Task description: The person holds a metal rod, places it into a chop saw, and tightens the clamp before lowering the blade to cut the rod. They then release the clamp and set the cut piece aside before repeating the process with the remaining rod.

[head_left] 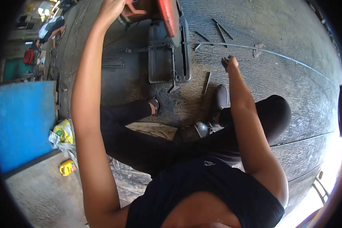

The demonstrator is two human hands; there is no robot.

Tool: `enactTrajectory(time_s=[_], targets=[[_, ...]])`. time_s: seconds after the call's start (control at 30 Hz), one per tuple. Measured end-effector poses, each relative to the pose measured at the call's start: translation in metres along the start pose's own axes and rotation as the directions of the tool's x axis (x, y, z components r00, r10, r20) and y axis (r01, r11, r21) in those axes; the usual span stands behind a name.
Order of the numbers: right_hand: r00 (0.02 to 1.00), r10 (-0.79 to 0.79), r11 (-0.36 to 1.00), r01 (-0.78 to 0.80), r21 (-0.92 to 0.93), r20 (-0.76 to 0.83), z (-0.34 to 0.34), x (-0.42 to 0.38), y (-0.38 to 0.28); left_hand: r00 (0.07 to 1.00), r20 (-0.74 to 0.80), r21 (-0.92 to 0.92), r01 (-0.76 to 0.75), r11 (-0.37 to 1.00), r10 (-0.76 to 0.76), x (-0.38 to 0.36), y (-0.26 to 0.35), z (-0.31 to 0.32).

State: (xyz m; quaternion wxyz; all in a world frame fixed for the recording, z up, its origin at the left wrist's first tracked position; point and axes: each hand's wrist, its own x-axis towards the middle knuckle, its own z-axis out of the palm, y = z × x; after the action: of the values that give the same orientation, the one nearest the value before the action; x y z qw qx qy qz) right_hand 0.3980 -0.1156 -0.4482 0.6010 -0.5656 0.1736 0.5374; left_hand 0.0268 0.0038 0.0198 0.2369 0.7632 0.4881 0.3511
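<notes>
Head view: left hand [111, 8] gripping red saw handle [135, 9], right hand [229, 62] loosely curled, steadying long rod [277, 54] just beside; short cut pieces [216, 28] lying beyond, rod remaining uncut.

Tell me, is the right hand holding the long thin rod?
No. The right hand hovers with fingers spread just below the rod, apart from it.

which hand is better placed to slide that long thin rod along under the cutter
Right, probably. The right hand rests at the long thin rod on the ground, while the left hand is up at the red cutter's handle, away from the rod.
</notes>
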Motion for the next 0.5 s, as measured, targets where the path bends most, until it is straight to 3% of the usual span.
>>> enactTrajectory(time_s=[0.07,0.17,0.2,0.27,0.33,0.4,0.43,0.5], targets=[[0.999,-0.035,0.999,0.035,0.027,0.01,0.004,0.017,-0.018,0.999,0.024,-0.066,-0.021,0.998,0.023,0.004,-0.001,0.019],[1.0,0.022,0.995,-0.021,0.097,-0.008,0.013,0.063,-0.045,0.952,-0.215,-0.206,0.175,0.963,-0.219,0.009,0.012,0.029],[0.999,0.039,0.991,-0.041,0.127,0.023,0.013,0.084,-0.05,0.968,-0.229,-0.163,-0.141,0.976,0.102,0.029,-0.033,0.018],[0.997,0.008,0.962,-0.027,0.272,0.072,0.024,0.094,-0.063,0.949,-0.284,0.113,-0.111,0.987,0.139,0.029,-0.013,0.017],[0.987,0.013,0.904,-0.079,0.421,0.157,0.036,0.092,-0.076,0.951,-0.268,0.022,-0.152,0.988,0.152,0.045,-0.015,0.013],[0.992,0.067,0.905,-0.106,0.413,0.108,0.046,0.096,-0.074,0.96,-0.264,-0.068,-0.116,0.991,0.095,0.078,-0.052,-0.006],[0.995,0.045,0.857,-0.084,0.509,0.089,0.05,0.112,-0.07,0.929,-0.36,-0.455,-0.097,0.885,-0.083,0.115,-0.104,-0.035],[0.998,0.028,0.802,-0.053,0.596,0.051,0.059,0.113,-0.068,0.958,-0.265,-0.281,-0.183,0.942,0.107,0.064,-0.028,0.01]])
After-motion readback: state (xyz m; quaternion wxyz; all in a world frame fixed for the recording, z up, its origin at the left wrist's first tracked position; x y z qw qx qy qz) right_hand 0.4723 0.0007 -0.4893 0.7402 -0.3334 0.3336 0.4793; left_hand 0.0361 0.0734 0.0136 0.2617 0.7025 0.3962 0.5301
